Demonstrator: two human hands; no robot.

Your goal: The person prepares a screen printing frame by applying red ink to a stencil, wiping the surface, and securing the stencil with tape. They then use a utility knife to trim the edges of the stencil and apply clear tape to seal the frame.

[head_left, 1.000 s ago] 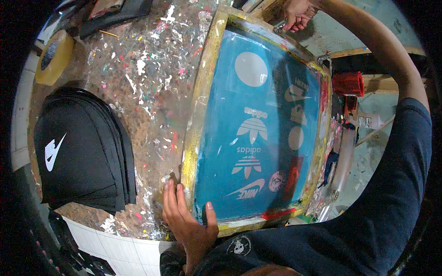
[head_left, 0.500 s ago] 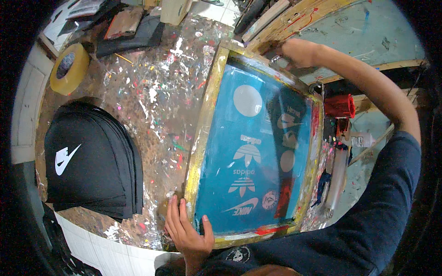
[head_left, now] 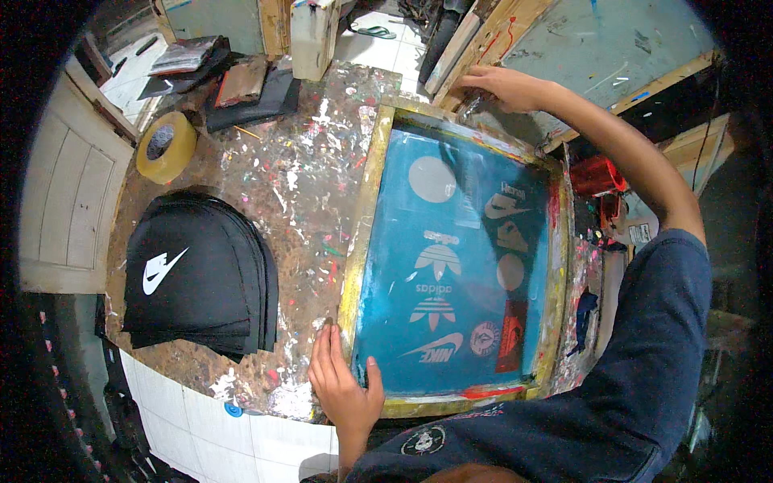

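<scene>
A wooden screen frame [head_left: 369, 189] with yellow stains and blue mesh [head_left: 391, 233] bearing pale logo stencils lies on the paint-spattered table [head_left: 310, 201]. My left hand [head_left: 342, 390] rests open at its near left corner, fingertips against the outer edge. My right hand [head_left: 511, 90] reaches past the far edge, above metal hardware [head_left: 487, 109], fingers extended and slightly bent; what lies beneath them is partly hidden. A stack of black curved cut pieces [head_left: 201, 298], the top one printed with a white logo, sits left of the screen.
A tape roll [head_left: 177, 157] and flat dark bundles [head_left: 250, 88] lie at the back left. A pale block [head_left: 310, 40] stands behind them. Leaning boards [head_left: 596, 56] and a red container [head_left: 592, 179] are at the right, a white door [head_left: 68, 201] at the far left.
The view has shifted, showing more of the background. My right hand has risen from the metal hardware at the far edge, its curled fingers straightening. My left hand stays at the near left corner.
</scene>
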